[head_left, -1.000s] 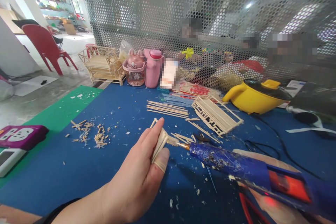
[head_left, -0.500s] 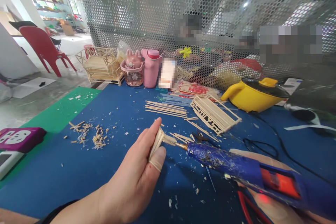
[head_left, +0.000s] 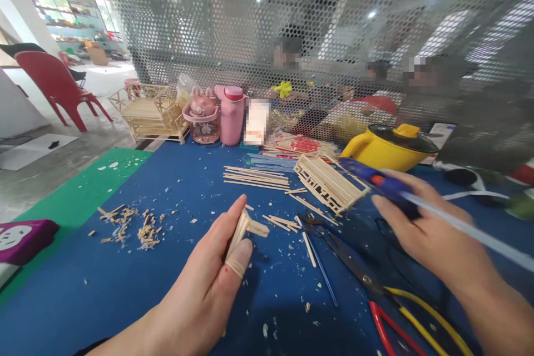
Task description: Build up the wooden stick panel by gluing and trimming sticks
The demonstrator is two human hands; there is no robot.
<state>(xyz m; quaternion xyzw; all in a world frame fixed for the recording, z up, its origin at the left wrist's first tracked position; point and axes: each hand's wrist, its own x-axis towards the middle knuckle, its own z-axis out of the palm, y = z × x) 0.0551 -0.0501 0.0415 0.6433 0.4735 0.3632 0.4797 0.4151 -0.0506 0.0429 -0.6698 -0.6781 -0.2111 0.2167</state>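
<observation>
Head view: left hand, lower centre, pinches wooden-stick piece, best held steady for true alignment; right hand, right side, grips blue hot-glue gun.

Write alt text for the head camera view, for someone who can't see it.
A left hand holds a small pale wooden piece above a blue tabletop, while the right hand holds a blue glue gun apart from it. Loose pale wooden sticks and red-and-yellow-handled pliers lie on the tabletop.
</observation>
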